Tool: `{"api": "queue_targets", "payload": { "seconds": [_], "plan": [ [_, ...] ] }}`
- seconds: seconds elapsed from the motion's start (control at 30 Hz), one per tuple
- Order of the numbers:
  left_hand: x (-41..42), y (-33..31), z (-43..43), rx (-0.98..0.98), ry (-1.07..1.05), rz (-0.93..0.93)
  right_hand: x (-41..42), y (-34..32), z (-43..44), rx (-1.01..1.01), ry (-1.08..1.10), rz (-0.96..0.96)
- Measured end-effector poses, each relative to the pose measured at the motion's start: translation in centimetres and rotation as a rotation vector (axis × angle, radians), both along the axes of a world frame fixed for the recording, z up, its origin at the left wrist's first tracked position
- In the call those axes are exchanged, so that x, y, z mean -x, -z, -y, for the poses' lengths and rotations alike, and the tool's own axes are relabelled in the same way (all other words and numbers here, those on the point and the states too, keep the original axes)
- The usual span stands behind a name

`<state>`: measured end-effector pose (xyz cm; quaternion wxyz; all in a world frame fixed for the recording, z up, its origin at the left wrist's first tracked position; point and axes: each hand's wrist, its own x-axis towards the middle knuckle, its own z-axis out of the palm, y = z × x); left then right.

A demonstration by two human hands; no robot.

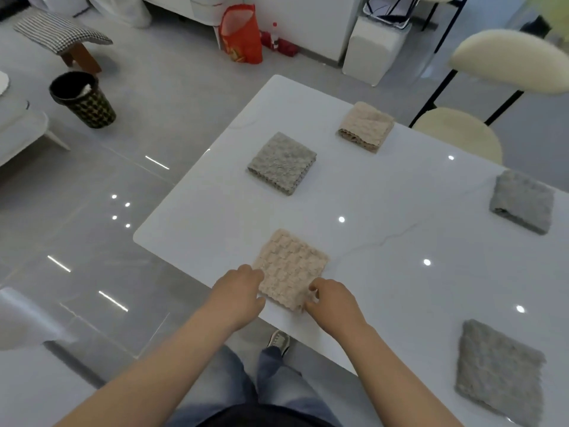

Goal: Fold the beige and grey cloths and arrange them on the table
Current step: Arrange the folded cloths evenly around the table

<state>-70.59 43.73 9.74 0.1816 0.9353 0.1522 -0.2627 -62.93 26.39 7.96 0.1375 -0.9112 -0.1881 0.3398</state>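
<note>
A folded beige cloth (291, 266) lies near the front edge of the white table (385, 217). My left hand (238, 292) pinches its near left edge. My right hand (331, 300) pinches its near right corner with curled fingers. A second folded beige cloth (366, 126) sits at the far side. Three folded grey cloths lie on the table: one at the far left (281, 163), one at the right (522, 200), one at the near right (498, 371).
Cream chairs (462, 131) stand behind the table's far right edge. On the floor to the left are a dark patterned waste bin (84, 101), a checked stool (61, 33) and a red bag (241, 33). My shoe (278, 340) shows under the table's edge.
</note>
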Motion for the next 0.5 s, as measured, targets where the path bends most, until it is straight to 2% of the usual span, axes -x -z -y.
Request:
{"api": "queue_targets", "payload": {
  "seconds": [0.5],
  "plan": [
    [-4.8, 3.3, -3.8, 0.039, 0.273, -0.078, 1.4, 2.9, -3.0, -0.073, 0.365, -0.027]
  ]
}}
